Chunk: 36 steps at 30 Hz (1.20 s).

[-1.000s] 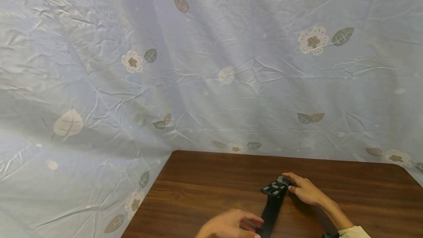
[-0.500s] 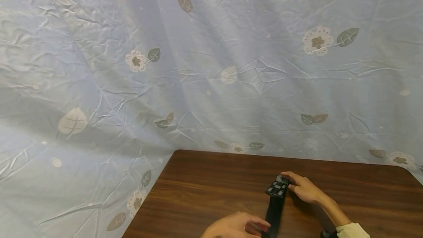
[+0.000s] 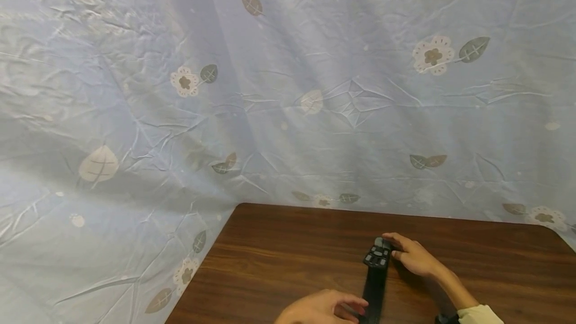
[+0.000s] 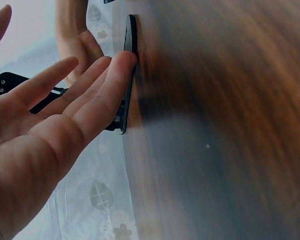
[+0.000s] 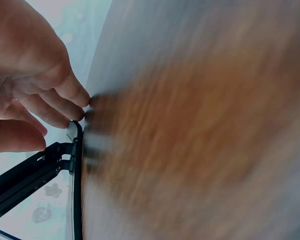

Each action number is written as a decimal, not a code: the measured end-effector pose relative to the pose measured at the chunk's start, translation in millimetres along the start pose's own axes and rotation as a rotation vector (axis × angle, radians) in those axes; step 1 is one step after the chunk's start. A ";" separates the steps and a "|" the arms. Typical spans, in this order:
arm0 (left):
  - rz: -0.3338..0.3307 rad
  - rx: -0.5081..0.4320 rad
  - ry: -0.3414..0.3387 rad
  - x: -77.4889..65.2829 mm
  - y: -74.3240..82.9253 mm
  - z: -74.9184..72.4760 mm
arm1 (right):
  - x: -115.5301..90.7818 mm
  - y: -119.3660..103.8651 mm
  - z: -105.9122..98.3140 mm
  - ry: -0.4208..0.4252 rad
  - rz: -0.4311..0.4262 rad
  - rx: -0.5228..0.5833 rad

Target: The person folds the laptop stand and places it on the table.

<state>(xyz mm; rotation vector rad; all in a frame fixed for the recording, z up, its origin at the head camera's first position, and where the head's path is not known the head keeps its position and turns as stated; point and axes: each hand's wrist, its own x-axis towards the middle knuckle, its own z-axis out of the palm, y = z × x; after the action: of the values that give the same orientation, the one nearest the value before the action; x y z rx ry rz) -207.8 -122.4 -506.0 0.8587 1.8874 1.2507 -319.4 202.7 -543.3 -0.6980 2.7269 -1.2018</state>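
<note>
A black folding stand (image 3: 375, 284) lies lengthwise on the table, its hinged upper plate (image 3: 377, 255) with grey pads raised at the far end. My left hand (image 3: 321, 308) is beside the near end, fingers loosely bent; in the left wrist view a fingertip rests against the edge of the stand's flat base (image 4: 131, 32). At the far end, my right hand (image 3: 416, 259) has its fingers by the stand's right side. The right wrist view has those fingertips (image 5: 76, 114) at the base's end, with the thumb close to the tilted hinged arm (image 5: 30, 175).
The brown wood-grain table (image 3: 270, 244) has rounded far corners. Behind it and along its left side hangs a pale blue curtain (image 3: 288, 89) with leaves and flowers. A dark band (image 3: 445, 318) sits at the right wrist, by a light sleeve (image 3: 480, 314).
The stand has turned to lie straighter, its near end and raised plate shifting right. My left hand moved slightly right with it. The last half second brings only slight motion.
</note>
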 end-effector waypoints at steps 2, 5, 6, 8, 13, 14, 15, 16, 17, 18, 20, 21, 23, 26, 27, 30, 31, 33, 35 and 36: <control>0.000 0.025 0.018 -0.8 0.1 -1.1 | -1.1 -0.5 -1.0 -0.003 0.003 0.015; -0.011 0.050 0.050 -1.3 -0.1 -2.7 | -3.0 -2.8 -3.7 -0.017 0.007 0.053; -0.018 0.045 0.062 -1.1 -0.3 -3.1 | -3.6 -3.7 -4.6 -0.024 0.008 0.068; -0.037 0.027 0.082 -0.4 -0.5 -3.5 | -4.6 -5.4 -6.0 -0.037 0.011 0.093; -0.082 -0.009 0.137 2.3 -0.2 -1.3 | -5.9 -8.0 -7.6 -0.047 0.021 0.137; -0.087 -0.018 0.144 2.7 0.0 -0.5 | -6.0 -7.9 -7.7 -0.048 0.023 0.144; -0.090 -0.028 0.149 3.0 0.2 0.4 | -6.1 -7.7 -7.6 -0.046 0.028 0.151; -0.091 -0.043 0.151 3.1 0.6 1.2 | -6.2 -7.3 -7.6 -0.046 0.030 0.153; -0.092 -0.058 0.153 3.2 0.8 2.0 | -6.2 -6.9 -7.3 -0.044 0.032 0.155; -0.090 -0.071 0.153 3.2 0.9 2.8 | -6.2 -6.1 -7.1 -0.045 0.031 0.157; -0.087 -0.090 0.153 3.0 0.7 4.0 | -6.1 -4.5 -6.5 -0.041 0.033 0.166; -0.084 -0.096 0.151 2.9 0.3 4.5 | -6.1 -3.9 -6.3 -0.040 0.032 0.170; -0.081 -0.111 0.147 3.0 -0.8 5.4 | -6.5 -2.5 -6.1 -0.042 0.025 0.178; -0.080 -0.134 0.133 4.1 -3.1 6.0 | -7.7 -1.2 -6.6 -0.055 0.023 0.190; -0.083 -0.140 0.128 4.5 -3.6 6.1 | -8.2 -1.1 -7.0 -0.064 0.022 0.195; -0.095 -0.149 0.121 5.3 -4.0 7.0 | -9.2 0.3 -8.4 -0.082 0.012 0.228; -0.100 -0.154 0.122 5.4 -3.7 7.5 | -9.5 1.1 -9.0 -0.088 0.005 0.242; -0.106 -0.164 0.132 6.1 -3.8 9.4 | -9.7 3.4 -10.2 -0.097 -0.010 0.268; -0.105 -0.187 0.136 7.3 -4.6 11.4 | -9.6 5.6 -11.0 -0.104 -0.020 0.293; -0.106 -0.203 0.136 8.6 -5.5 12.6 | -9.5 6.7 -11.2 -0.109 -0.022 0.300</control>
<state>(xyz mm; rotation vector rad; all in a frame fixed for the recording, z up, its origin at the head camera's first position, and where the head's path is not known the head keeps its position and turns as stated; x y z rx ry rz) -202.7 -111.1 -516.4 0.5728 1.8450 1.4367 -316.2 218.4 -541.4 -0.7317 2.3853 -1.4873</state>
